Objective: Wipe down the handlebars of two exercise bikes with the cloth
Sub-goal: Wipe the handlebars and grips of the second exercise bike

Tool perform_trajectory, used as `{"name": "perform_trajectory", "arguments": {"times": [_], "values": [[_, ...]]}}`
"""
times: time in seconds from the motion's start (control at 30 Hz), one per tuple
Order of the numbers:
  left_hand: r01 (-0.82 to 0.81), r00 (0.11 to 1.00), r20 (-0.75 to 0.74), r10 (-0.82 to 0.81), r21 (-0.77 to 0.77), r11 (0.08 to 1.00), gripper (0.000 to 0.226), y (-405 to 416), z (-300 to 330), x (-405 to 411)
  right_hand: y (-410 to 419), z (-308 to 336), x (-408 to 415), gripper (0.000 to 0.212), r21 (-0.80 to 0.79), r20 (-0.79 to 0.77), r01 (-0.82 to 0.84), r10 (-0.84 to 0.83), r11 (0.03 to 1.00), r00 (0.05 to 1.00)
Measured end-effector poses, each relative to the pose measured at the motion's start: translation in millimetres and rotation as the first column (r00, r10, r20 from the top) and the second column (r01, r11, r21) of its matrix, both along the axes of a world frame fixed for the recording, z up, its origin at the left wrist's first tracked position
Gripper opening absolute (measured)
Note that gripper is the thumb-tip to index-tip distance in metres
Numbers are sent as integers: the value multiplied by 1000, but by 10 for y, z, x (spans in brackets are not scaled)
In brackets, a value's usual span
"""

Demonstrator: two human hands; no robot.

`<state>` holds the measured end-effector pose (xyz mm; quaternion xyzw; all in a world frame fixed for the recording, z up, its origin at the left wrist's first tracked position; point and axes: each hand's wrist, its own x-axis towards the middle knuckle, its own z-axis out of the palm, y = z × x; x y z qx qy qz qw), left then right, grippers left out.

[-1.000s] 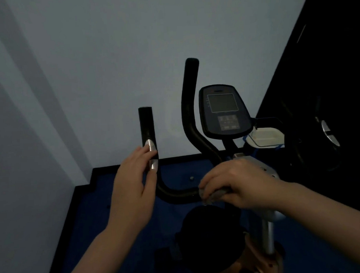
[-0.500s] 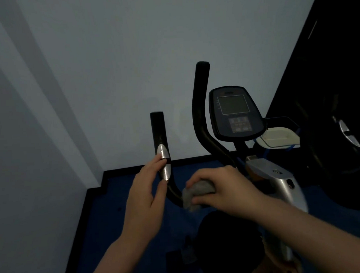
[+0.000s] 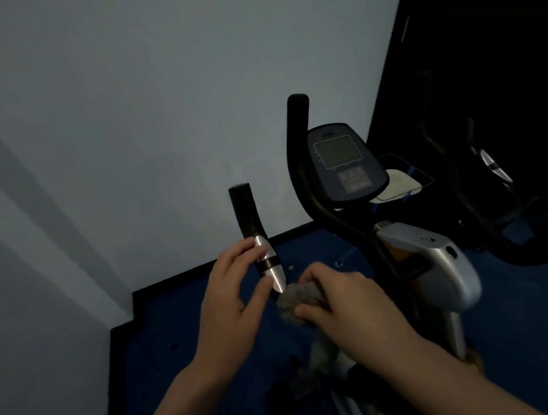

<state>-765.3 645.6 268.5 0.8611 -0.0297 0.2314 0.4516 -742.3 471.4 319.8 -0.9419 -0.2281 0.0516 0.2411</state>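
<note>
An exercise bike stands before me with a black curved handlebar. Its left grip point(image 3: 247, 212) rises with a silver sensor plate point(image 3: 269, 263) below it; its right arm point(image 3: 298, 138) stands taller. My left hand point(image 3: 231, 297) touches the left grip at the silver plate, fingers mostly straight. My right hand point(image 3: 347, 304) grips a grey cloth point(image 3: 296, 298) wrapped round the handlebar's lower bend, just right of the plate. The bar under the cloth is hidden.
The bike's console point(image 3: 345, 164) sits behind the handlebar, with a silver frame cover point(image 3: 436, 257) to its right. A white tray point(image 3: 399, 184) lies behind. A second dark machine point(image 3: 489, 168) stands at the far right. Blue floor mat point(image 3: 177, 319) meets a pale wall point(image 3: 139, 119).
My right hand has slid the cloth leftward along the lower bar, up to the silver plate. My left hand has stayed at the left grip. The view has shifted.
</note>
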Motion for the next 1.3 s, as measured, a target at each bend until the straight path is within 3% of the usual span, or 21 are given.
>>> {"name": "perform_trajectory", "arguments": {"times": [0.1,0.27,0.37,0.57,0.67,0.8,0.93,1.07,1.17,1.3], "values": [[25,1000,17,-25,5,1000,50,110,60,90,8,-4,-197,24,-77,75,96,-90,992,993],[55,998,23,-53,-85,995,76,267,152,259,512,-30,-133,18,217,2,318,-327,923,945],[107,993,56,-101,-120,987,70,420,226,388,563,-47,-74,20,297,-30,354,-362,887,932],[201,979,46,-197,-114,973,50,572,360,571,653,-8,-31,21,254,19,391,-409,885,913],[225,974,43,-221,-109,968,44,633,375,613,929,14,273,20,425,4,364,-404,829,915],[252,967,19,-252,-139,958,37,692,443,657,1022,-91,346,23,674,-76,327,-378,663,923],[273,961,5,-277,-193,942,30,731,512,693,1075,-84,455,17,720,-53,318,-408,617,911],[275,959,13,-282,-275,921,32,746,509,743,1150,99,653,21,810,-87,244,-302,533,949],[277,958,9,-287,-290,916,29,693,466,697,1034,-110,464,21,759,-57,246,-315,603,947],[289,952,-18,-305,-276,917,41,620,364,629,842,-114,465,18,533,-47,336,-369,776,928]]}}
